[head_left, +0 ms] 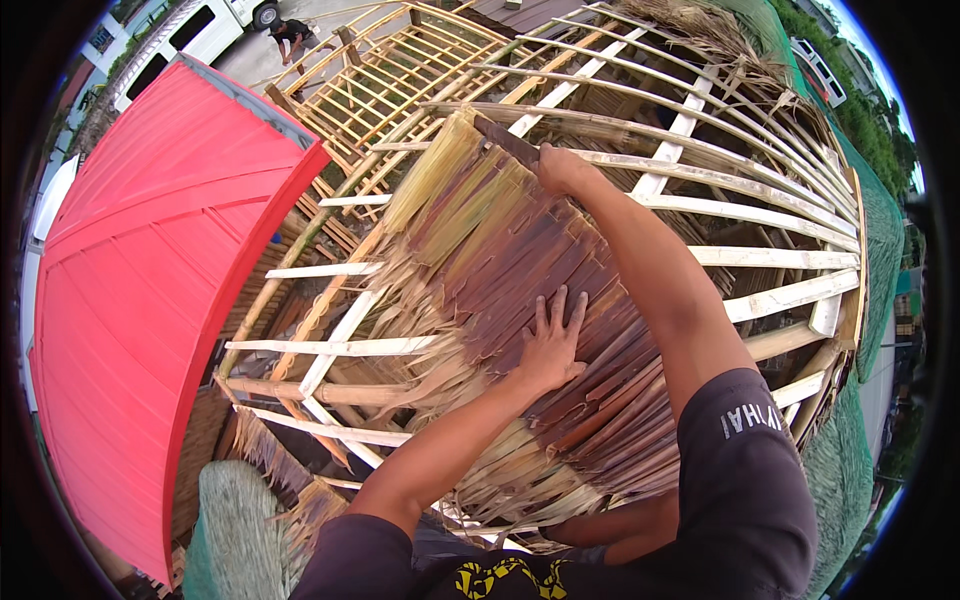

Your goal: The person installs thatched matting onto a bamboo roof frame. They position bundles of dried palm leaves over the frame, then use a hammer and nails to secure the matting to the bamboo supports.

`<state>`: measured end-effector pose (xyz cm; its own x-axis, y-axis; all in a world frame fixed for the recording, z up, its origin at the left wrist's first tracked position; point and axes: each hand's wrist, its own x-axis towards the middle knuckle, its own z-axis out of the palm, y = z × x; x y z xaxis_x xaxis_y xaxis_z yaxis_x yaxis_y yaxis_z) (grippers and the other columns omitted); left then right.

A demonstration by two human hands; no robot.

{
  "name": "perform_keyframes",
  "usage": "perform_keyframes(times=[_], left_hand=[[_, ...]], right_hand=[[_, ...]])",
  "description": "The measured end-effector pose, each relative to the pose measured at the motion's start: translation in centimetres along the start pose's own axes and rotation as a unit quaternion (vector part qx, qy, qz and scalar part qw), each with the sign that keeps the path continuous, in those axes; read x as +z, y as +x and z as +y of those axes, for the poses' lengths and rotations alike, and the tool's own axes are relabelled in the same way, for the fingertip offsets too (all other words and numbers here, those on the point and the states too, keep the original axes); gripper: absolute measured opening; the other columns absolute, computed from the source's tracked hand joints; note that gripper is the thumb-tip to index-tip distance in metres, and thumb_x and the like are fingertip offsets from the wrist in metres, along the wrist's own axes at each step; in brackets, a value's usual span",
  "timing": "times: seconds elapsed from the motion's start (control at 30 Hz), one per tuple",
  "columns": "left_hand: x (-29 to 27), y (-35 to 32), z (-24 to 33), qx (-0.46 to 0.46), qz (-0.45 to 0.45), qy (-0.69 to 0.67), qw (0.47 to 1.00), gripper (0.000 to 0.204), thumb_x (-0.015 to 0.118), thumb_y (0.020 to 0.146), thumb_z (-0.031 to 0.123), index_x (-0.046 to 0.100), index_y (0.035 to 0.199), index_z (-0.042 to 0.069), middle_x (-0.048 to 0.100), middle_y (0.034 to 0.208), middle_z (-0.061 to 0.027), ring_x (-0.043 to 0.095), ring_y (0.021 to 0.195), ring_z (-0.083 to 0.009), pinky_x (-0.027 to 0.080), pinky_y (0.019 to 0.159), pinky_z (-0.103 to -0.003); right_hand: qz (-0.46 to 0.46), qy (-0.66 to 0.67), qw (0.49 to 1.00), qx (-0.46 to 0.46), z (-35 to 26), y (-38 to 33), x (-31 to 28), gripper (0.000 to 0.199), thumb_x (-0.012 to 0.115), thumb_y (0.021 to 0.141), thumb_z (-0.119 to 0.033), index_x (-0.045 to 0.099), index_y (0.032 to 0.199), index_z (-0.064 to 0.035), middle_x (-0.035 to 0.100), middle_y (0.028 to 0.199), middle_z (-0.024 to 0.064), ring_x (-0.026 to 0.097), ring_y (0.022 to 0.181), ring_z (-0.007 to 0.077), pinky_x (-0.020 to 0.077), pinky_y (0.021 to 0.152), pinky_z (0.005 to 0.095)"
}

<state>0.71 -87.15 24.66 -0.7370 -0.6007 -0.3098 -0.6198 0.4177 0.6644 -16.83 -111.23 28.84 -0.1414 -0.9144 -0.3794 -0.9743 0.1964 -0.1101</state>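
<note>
The person's left hand point(552, 345) lies palm down, fingers spread, on brown thatch point(530, 260). The right hand point(565, 172) curls at a dark strip point(508, 142) by the thatch's upper edge (how firmly it grips cannot be told). The thatch lies across pale roof strips point(775, 259), right of a red roof point(150, 250).
</note>
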Motion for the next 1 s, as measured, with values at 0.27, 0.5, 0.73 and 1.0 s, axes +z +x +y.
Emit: perform_keyframes(times=[0.27,0.5,0.73,1.0], left_hand=[[0.8,-0.2,-0.2,0.020,0.025,0.010,0.999,0.118,0.086,0.077,0.027,0.006,0.164,0.020,0.002,0.167,-0.0184,0.012,0.149,-0.0555,0.040,0.103,-0.076],[0.6,-0.5,-0.3,0.019,0.022,0.008,1.000,0.114,0.084,0.080,0.030,0.006,0.164,0.019,0.004,0.168,-0.0174,0.011,0.149,-0.0557,0.038,0.106,-0.075],[1.5,-1.1,-0.3,0.008,0.047,0.013,0.999,0.113,0.082,0.082,0.027,0.005,0.164,0.018,0.003,0.168,-0.0177,0.009,0.150,-0.0550,0.035,0.110,-0.073],[-0.8,-2.8,3.7,0.061,0.082,0.019,0.995,0.086,0.067,0.089,0.016,0.022,0.162,0.011,0.019,0.166,-0.0186,0.015,0.153,-0.0440,0.021,0.118,-0.067]], right_hand=[[-0.019,-0.003,1.000,0.002,3.3,1.1,2.7,0.046,0.048,0.099,-0.029,0.057,0.125,0.0076,0.067,0.115,0.0331,0.065,0.110,0.0462,0.0506,0.097,0.0515],[-0.043,0.039,0.998,0.021,4.0,0.5,3.0,0.051,0.050,0.102,-0.036,0.055,0.130,0.0059,0.065,0.122,0.0327,0.063,0.116,0.0463,0.0497,0.098,0.0514],[0.037,0.071,0.997,-0.004,3.7,-7.8,0.2,0.041,0.052,0.101,-0.029,0.053,0.132,-0.0016,0.069,0.115,0.0287,0.064,0.110,0.0472,0.0506,0.096,0.0543],[0.153,0.099,0.977,0.108,15.8,-43.2,-0.5,0.037,0.066,0.093,-0.027,0.054,0.122,-0.0082,0.069,0.089,0.0251,0.065,0.086,0.0468,0.0510,0.074,0.0548]])
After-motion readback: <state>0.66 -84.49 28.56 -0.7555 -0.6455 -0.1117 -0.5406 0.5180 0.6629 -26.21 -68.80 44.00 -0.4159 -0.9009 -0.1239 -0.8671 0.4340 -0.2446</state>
